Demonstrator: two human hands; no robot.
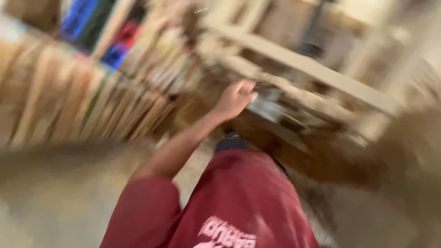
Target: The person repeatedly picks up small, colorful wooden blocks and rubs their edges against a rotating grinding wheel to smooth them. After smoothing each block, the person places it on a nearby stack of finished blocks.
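One hand (pixel 235 98) is seen at the end of a bare forearm that rises from a red sleeve (pixel 146 210) at the lower left; by its place on that side it is taken for the left hand, though the heavy motion blur leaves this less than certain; the right hand is not seen anywhere in the view. The fingers are curled inward toward the palm, loosely closed; whether anything is gripped cannot be told, since the blur hides the fingertips. Just beside the knuckles, to the right, a pale grey object (pixel 266 106) is seen, touching or nearly touching the hand; its kind cannot be made out.

Behind the hand a pale wooden frame (pixel 317 71) of slanted beams is crossed from upper left to lower right; brown, cluttered shapes are seen beneath it. To the left, stacked wooden planks (pixel 82 101) are set on edge, side by side; above them blue crates (pixel 78 18) and a red patch are seen, smeared. At the bottom a red shirt (pixel 248 197) with light print is worn by the person; pale floor (pixel 55 206) is seen to its left.
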